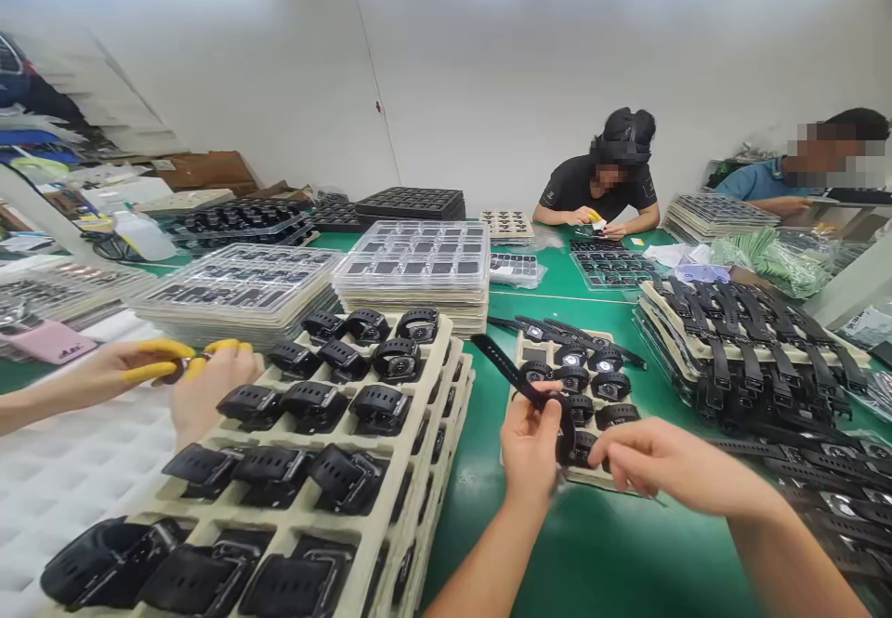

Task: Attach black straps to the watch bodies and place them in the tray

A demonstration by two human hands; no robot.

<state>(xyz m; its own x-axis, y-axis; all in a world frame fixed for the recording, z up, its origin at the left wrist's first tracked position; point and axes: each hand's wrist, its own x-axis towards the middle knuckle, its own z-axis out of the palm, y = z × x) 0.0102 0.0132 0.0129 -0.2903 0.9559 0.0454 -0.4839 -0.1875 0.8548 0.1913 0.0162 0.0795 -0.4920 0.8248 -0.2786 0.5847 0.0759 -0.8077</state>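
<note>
A black smartwatch [512, 372] is held in my left hand [530, 441], with one long strap pointing up and to the left. My right hand [651, 455] is close by on the right, its fingers bent and fingertips drawn together near the watch's lower side. Whatever those fingertips pinch is hidden. Under both hands lies a cream moulded tray [592, 477] holding several black watches with curled straps. A few loose black straps [550, 330] lie across its far edge.
To the left, stacked cream trays [408, 414] hold strapped watches. A co-worker's yellow-fingered hands [188, 367] work beyond them. Clear-lidded tray stacks [411, 265] stand behind. At right, straps hang over another stack [753, 321]. Two people sit across the green table [488, 544].
</note>
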